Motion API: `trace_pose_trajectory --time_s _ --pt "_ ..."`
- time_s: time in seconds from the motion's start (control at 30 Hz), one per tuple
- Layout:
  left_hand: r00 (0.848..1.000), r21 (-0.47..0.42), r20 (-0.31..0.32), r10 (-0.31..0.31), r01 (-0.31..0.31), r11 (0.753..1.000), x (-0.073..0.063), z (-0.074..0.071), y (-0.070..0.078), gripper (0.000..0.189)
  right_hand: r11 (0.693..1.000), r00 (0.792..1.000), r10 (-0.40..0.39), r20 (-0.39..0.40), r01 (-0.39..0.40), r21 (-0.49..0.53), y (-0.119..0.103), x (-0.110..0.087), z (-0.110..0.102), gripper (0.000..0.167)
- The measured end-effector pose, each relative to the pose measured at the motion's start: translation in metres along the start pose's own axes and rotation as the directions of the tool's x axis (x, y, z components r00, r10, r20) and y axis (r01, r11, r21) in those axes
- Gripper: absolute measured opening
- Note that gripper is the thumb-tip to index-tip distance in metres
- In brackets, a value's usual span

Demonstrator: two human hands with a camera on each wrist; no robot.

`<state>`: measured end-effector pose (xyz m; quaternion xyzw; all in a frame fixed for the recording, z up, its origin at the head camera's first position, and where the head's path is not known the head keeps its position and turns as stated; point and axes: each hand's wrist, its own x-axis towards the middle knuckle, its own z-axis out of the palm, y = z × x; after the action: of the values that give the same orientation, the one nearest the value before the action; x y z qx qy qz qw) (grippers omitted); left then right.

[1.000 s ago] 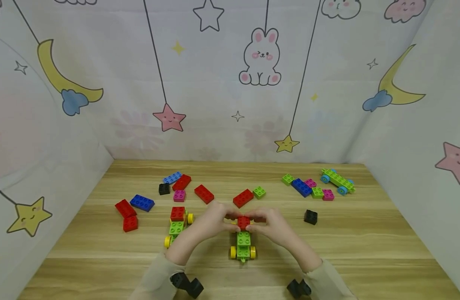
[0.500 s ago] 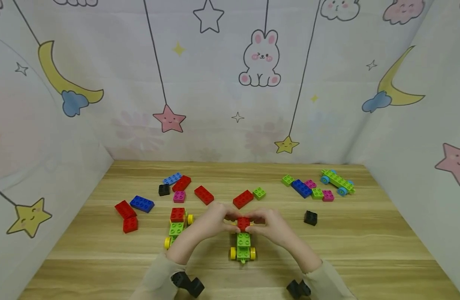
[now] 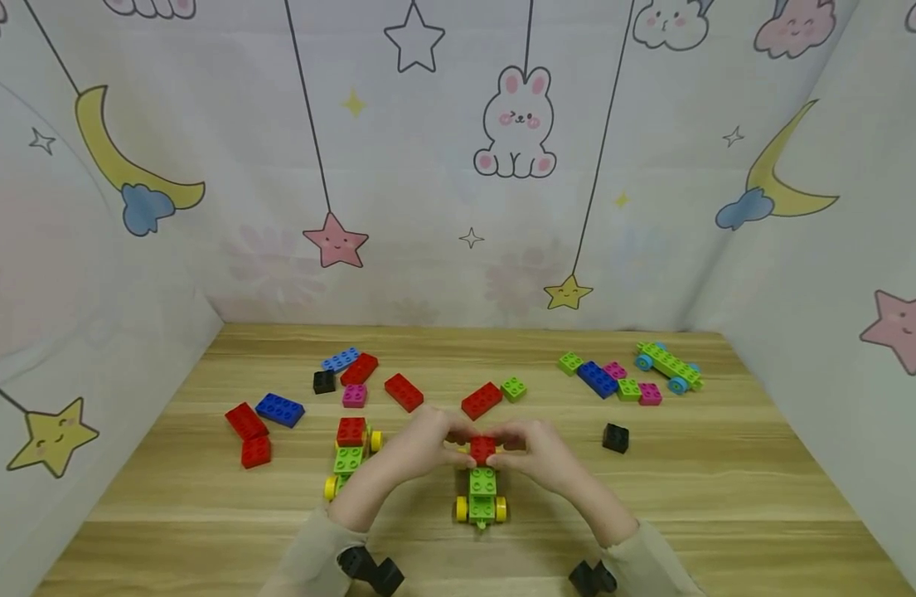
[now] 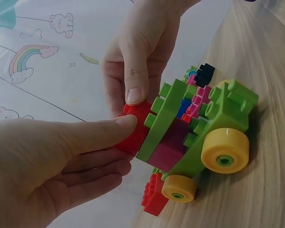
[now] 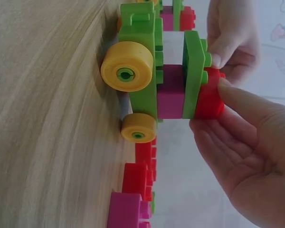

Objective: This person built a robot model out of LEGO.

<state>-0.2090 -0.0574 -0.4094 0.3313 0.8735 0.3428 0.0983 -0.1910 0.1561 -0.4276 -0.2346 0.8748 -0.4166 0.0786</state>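
A red brick [image 3: 483, 450] sits on top of a block car near the middle of the table. My left hand [image 3: 425, 445] pinches it from the left, and my right hand [image 3: 538, 452] pinches it from the right. Below the red brick, the wrist views show a lime-green plate [image 4: 162, 121], then a magenta brick [image 5: 171, 97], on a green wheeled base [image 3: 482, 507] with yellow wheels. In the right wrist view, the red brick [image 5: 210, 97] lies flush against the plate. A similar car [image 3: 349, 458] with a red brick on top stands left, partly behind my left forearm.
Loose red, blue, magenta and black bricks lie at the back left, including a blue one [image 3: 280, 410]. A red brick [image 3: 482, 400] lies beyond the hands. At the back right are more bricks and a green base with blue wheels [image 3: 668, 366]. A black brick [image 3: 616, 438] lies right.
Both hands keep their grip on the red brick, and the car stays in place. Only the head view has shifted slightly.
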Motion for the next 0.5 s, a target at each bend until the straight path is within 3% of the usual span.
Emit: trace_pose_trajectory --time_s 0.23,0.5 --pt "1.000 0.022 -0.001 -0.016 0.016 1.000 -0.0008 0.0008 -0.0007 0.031 1.000 1.000 -0.009 0.004 0.008 0.011 0.0009 0.0005 0.0004 0.033" --pt "1.000 0.026 -0.007 0.008 -0.008 1.000 -0.0009 0.0014 -0.0013 0.032 1.000 1.000 -0.002 0.019 0.001 0.029 0.0006 -0.0003 -0.0017 0.034"
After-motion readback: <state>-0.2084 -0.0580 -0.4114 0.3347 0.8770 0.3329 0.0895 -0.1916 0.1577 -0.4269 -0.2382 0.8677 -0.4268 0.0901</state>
